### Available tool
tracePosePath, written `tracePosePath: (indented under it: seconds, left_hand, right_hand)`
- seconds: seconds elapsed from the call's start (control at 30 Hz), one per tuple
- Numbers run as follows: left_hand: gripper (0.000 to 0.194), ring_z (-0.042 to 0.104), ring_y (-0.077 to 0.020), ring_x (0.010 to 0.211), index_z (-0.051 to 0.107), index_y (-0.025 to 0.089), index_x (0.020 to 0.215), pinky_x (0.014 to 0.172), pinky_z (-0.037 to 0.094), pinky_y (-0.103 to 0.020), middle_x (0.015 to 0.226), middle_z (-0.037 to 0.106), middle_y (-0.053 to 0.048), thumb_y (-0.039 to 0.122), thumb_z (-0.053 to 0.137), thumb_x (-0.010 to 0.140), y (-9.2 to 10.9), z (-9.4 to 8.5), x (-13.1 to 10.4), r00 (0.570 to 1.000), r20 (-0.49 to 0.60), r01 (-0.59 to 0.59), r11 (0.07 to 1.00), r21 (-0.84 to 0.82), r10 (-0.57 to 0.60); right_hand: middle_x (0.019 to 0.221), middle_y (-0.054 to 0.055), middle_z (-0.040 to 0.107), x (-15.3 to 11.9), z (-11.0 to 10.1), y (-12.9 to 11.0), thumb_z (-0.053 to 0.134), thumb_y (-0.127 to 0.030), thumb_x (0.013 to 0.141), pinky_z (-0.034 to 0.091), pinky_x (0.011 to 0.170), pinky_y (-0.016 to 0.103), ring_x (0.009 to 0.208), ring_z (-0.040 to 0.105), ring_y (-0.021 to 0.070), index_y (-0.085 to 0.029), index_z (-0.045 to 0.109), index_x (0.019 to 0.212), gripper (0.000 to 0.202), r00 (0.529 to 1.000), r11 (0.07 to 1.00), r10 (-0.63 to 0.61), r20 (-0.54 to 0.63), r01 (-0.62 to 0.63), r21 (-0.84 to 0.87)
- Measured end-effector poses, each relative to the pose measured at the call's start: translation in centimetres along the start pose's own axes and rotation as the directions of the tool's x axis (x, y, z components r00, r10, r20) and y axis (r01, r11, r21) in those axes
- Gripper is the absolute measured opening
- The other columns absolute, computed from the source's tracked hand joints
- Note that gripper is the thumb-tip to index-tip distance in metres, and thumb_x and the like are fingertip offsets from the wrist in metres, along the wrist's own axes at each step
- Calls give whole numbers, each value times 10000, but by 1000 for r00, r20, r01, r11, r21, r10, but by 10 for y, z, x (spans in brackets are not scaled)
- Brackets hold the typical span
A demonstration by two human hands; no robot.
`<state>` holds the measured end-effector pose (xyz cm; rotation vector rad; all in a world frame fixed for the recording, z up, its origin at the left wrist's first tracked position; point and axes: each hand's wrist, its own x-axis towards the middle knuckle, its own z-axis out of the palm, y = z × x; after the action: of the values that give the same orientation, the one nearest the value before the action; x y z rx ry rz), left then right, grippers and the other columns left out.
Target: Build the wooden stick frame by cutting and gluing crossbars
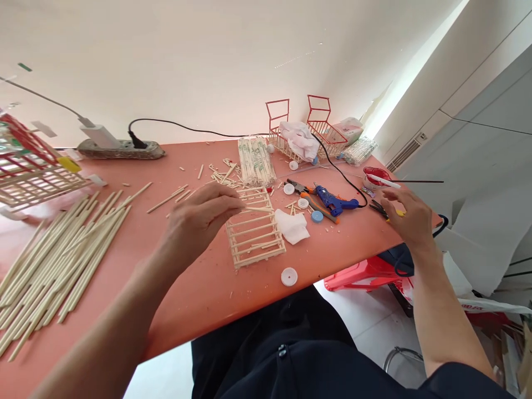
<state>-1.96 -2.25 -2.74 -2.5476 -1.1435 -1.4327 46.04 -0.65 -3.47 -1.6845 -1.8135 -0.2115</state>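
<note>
Pale wall behind orange surface (187, 299). Short wooden stick (260, 209) juts from fingertips of left hand (244, 206), fingers pinched shut on its end. Stick above slatted wooden frame (255, 230), long axis sideways, free end pointing right. Right hand (385, 198) curled near red-stained cup (371, 178); fingertip gap, any grip unclear.

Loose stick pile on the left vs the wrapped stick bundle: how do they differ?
Packaging: the loose stick pile is bare; the wrapped stick bundle is in clear wrap with green print.
Layout: the pile is spread out, sticks crossing in places; the bundle is compact, its sticks roughly parallel.
Place: the pile is at the far left, the bundle just behind the slatted frame.
Shared: pale sticks, both lying on the table.
</note>
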Motion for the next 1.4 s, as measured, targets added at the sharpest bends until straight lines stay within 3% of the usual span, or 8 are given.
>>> tracePosePath:
  seconds: [0.13, 0.33, 0.53, 0.73, 0.97, 1.13, 1.27, 1.4]
  left_hand:
    - [197, 733, -172, 879, 775, 277, 1003, 819, 575, -289, 956, 798, -26, 128, 651, 1038, 4, 4, -1, 986, -33, -163, 983, 80, 166]
    - [285, 756, -228, 1027, 766, 295, 1157, 905, 605, -389, 1078, 822, -68, 128, 550, 1076, 4, 3, -5, 954, 44, -301, 943, 140, 297]
    - [274, 770, -225, 993, 747, 289, 1174, 861, 600, -395, 1060, 828, -62, 118, 559, 1070, 5, 3, -7, 913, 2, -401, 895, 194, 408]
    - [255, 771, -226, 1043, 755, 316, 1116, 953, 614, -428, 1093, 828, -35, 133, 586, 1061, 8, -6, -3, 938, 14, -347, 930, 119, 347]
    - [235, 745, -265, 1068, 805, 356, 1127, 947, 607, -452, 1147, 821, -39, 177, 703, 1014, 2, -14, -10, 971, -131, -186, 975, 120, 201]
    - [111, 652, -183, 751, 821, 282, 934, 703, 535, -326, 835, 762, -15, 173, 821, 914, 6, -10, -3, 893, -450, 40, 991, 125, 20]
    - [53, 507, -116, 577, 807, 230, 847, 564, 404, -273, 668, 626, 25, 217, 775, 888, 17, -4, 6, 784, -253, 505, 819, -273, -567]
    - [129, 351, -91, 501, 842, 202, 897, 481, 246, -257, 552, 457, 52, 320, 813, 856, 17, -2, 5, 668, 119, 666, 518, -537, -735]
  right_hand:
    - [1049, 86, 832, 13, 16, -97, 639, -489, 1020, 563, 950, 431, 1020, 754, 287, -269, 833, 1012, 294, 971, 920, -193, 139, 130, 370]
    - [807, 24, 703, 33, 48, -203, 634, -666, 1023, 426, 733, 311, 781, 564, 171, -216, 790, 871, 500, 748, 724, -507, 429, 99, 682]
    - [723, -39, 533, 48, 58, -228, 700, -720, 954, 309, 640, 280, 685, 432, 114, -185, 691, 865, 542, 517, 678, -624, 586, -15, 735]
    - [753, -45, 492, 50, 63, -229, 751, -697, 923, 323, 625, 257, 693, 432, 108, -195, 633, 869, 519, 406, 649, -653, 639, -136, 749]
    - [706, -67, 397, 50, 57, -219, 659, -660, 1010, 262, 583, 261, 632, 344, 91, -204, 568, 809, 507, 462, 615, -641, 613, -168, 770]
    - [692, -75, 415, 37, 57, -211, 771, -640, 939, 272, 553, 242, 610, 344, 81, -205, 568, 819, 495, 529, 545, -568, 630, -332, 770]
    - [691, -55, 509, 22, 59, -217, 782, -632, 933, 333, 565, 236, 624, 436, 88, -191, 603, 827, 487, 558, 523, -553, 619, -345, 779]
    - [678, -53, 551, 12, 58, -228, 785, -582, 944, 326, 541, 239, 589, 447, 83, -187, 614, 819, 448, 593, 537, -519, 615, -333, 775]
